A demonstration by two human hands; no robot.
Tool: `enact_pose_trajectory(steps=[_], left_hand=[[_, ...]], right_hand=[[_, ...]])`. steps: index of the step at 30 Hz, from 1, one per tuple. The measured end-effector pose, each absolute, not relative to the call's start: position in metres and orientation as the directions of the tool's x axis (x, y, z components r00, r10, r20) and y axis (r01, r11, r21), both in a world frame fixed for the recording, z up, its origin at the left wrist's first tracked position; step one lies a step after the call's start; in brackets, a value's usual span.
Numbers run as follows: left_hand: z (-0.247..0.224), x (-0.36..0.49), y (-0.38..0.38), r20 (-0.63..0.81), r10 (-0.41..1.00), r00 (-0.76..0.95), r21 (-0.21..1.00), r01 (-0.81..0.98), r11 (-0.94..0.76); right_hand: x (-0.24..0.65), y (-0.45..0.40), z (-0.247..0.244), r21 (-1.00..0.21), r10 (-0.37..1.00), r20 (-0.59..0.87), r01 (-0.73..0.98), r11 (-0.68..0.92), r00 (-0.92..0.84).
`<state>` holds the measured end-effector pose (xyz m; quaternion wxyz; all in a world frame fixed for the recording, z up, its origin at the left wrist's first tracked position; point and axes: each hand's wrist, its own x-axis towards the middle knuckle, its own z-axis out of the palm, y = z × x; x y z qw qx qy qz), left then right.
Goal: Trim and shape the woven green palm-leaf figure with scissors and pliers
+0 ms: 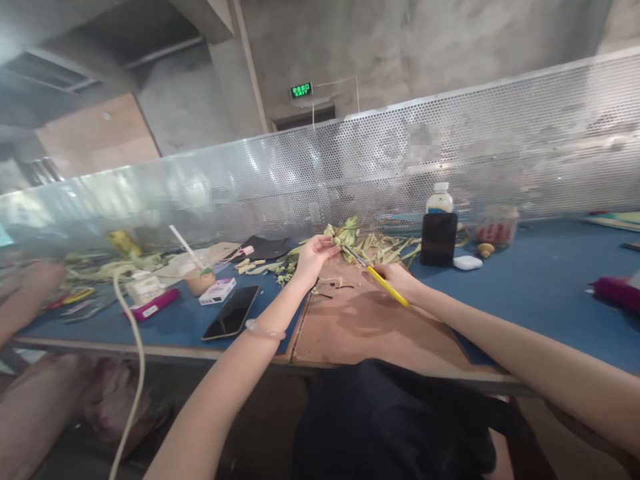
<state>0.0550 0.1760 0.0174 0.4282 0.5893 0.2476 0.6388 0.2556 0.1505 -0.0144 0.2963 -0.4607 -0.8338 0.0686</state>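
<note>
My left hand [316, 257] is closed in a pinch on a pale green, crumpled leafy piece [346, 233] above the far part of the brown board. From the right, my right hand [393, 279] grips a yellow-handled tool [389, 287] with a slim metal tip; its exact kind is not clear. The tip reaches toward the leafy piece, close by my left fingertips. Dry, pale green strips [385, 248] lie in a heap behind and beside both hands. Small dark stem-like bits are scattered on the brown board [360, 333] below them.
A black phone [231, 313], a small pink-white box [217, 291] and a cup [199, 283] with a straw stand left. To the right are a dark phone [439, 240] against a bottle [440, 199], a white case [468, 263] and a jar [497, 225]. Another person's arm [30, 293] shows far left.
</note>
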Motion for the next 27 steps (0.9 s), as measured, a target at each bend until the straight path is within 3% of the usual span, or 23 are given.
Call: enact_pose_trajectory(steps=[8,15,27], left_hand=[[0.018,0.054,0.177,0.521,0.851,0.063,0.832,-0.259,-0.490],[0.018,0.055,0.175,0.502,0.857,0.117,0.847,-0.270,-0.459],[0.019,0.057,0.175,0.518,0.853,0.062,0.829,-0.280,-0.484]], right_hand=[[0.258,0.157,-0.023,-0.479,0.810,0.471,0.670,0.567,-0.349],[0.257,0.157,-0.026,-0.324,0.811,0.511,0.810,0.489,-0.285],[0.254,0.156,-0.027,-0.332,0.815,0.516,0.816,0.472,-0.262]])
